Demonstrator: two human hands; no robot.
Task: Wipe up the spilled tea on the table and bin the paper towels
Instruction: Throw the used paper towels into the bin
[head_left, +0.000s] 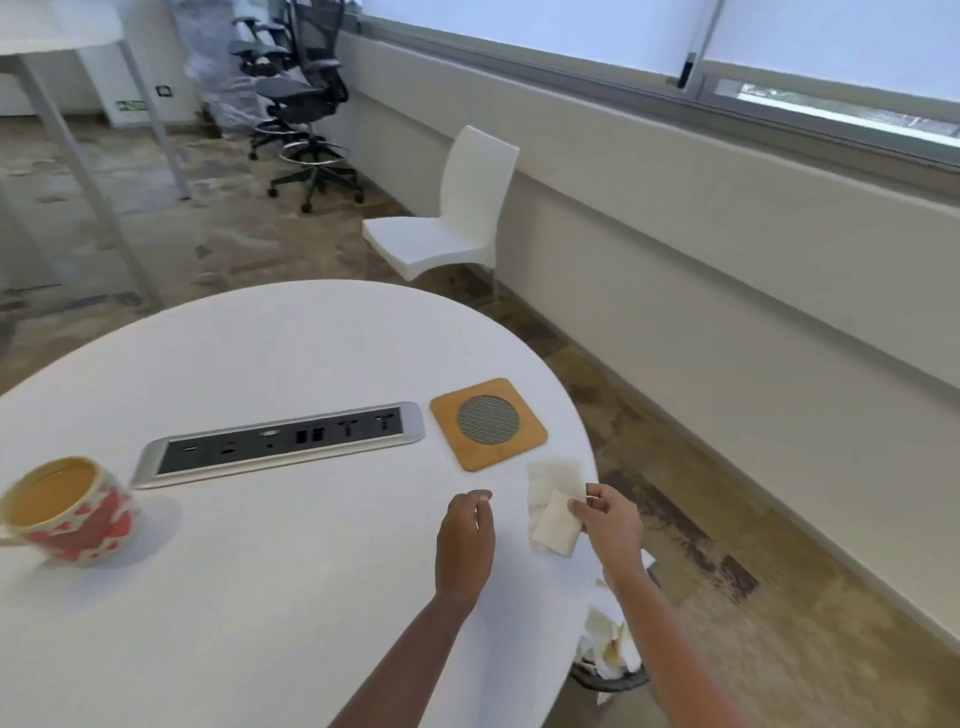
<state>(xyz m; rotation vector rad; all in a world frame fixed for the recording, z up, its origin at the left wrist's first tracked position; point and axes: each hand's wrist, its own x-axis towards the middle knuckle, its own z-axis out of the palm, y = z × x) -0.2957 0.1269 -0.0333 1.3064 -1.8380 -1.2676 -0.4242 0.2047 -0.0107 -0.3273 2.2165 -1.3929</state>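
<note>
A crumpled, tea-stained paper towel (553, 506) lies near the right edge of the round white table (291, 353). My right hand (608, 519) pinches its right side between thumb and fingers. My left hand (466, 535) hovers just left of the towel with loosely curled fingers and holds nothing. Below the table's right edge stands a bin (613, 657) with several used, stained paper towels in it, partly hidden by my right forearm. No spilled tea shows on the tabletop.
A heart-patterned mug (65, 512) of tea stands at the table's left. A recessed socket strip (280, 441) and a wooden coaster (488, 423) lie mid-table. A white chair (447, 208) and black office chairs (304, 104) stand beyond, along the window wall.
</note>
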